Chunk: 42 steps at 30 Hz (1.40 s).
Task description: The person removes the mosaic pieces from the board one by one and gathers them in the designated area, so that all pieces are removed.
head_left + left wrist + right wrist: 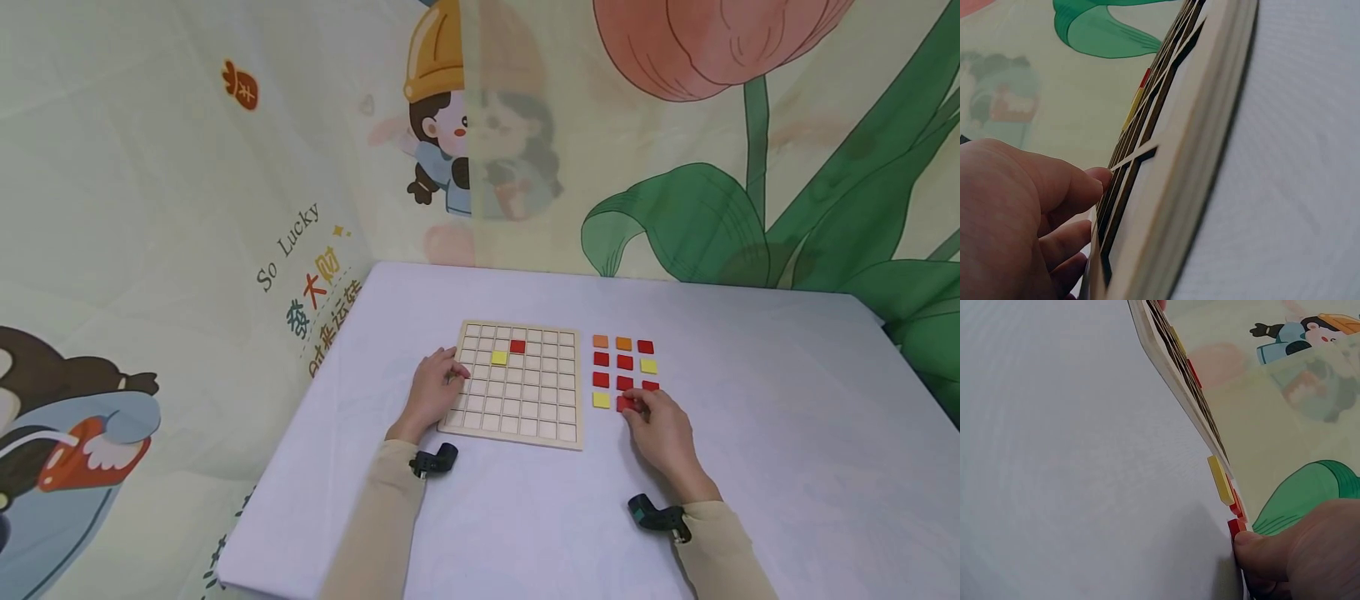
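A square wooden grid board (pixel 528 409) lies on the table with a red tile (pixel 517 347) and a yellow tile (pixel 498 358) in its cells. My left hand (pixel 432 390) rests at the board's left edge, fingers loosely bent; in the left wrist view its fingertips (pixel 1099 181) are by the grid. To the right of the board my right hand (pixel 663 429) pinches a red tile (pixel 1234 527) in the nearest row of loose tiles. The thumb lies against that tile; the other fingertips are mostly hidden.
Loose tiles stand in rows right of the board: orange tiles (pixel 623 343), several red tiles (pixel 625 362), and yellow tiles (pixel 601 400). A white cloth (pixel 787 433) covers the table. Behind it hangs a printed curtain (pixel 525 242). Each wrist carries a black camera (pixel 435 460).
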Each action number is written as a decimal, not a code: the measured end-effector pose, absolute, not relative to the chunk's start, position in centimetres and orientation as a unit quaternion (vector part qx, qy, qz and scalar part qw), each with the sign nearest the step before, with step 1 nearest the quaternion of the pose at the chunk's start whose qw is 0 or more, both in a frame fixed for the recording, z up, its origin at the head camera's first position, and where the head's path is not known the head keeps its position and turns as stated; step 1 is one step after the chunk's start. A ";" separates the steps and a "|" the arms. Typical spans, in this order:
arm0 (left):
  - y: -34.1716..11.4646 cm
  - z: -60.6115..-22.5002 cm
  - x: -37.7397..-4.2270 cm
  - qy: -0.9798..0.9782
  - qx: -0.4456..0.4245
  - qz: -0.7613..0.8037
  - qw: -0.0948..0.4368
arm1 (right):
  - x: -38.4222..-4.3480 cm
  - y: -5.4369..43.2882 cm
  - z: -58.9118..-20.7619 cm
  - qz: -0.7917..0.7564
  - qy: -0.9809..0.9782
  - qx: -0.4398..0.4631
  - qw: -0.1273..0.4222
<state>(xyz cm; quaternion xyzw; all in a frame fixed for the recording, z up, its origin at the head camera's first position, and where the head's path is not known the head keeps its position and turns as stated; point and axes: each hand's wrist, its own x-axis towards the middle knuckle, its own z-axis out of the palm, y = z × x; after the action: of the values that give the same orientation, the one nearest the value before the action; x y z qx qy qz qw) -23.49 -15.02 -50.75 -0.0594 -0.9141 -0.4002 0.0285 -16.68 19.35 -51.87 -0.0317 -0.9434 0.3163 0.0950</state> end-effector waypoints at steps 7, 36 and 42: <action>-15.1 -50.9 -23.6 -0.915 -0.061 -0.399 0.031 | -16.6 19.4 -51.7 0.321 -0.943 -0.036 0.078; -15.2 -51.0 -23.9 -0.917 -0.062 -0.392 0.031 | -17.3 19.0 -50.6 0.378 -0.916 -0.097 0.096; -15.2 -51.0 -23.8 -0.918 -0.064 -0.390 0.032 | -17.9 18.2 -49.7 0.383 -0.916 -0.070 0.092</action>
<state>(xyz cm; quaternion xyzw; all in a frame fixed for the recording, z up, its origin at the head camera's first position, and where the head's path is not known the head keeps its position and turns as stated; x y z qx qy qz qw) -23.80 -15.24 -51.04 -0.0638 -0.9180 -0.3901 0.0316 -17.95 18.16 -49.68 -0.0698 -0.9163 0.3835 0.0920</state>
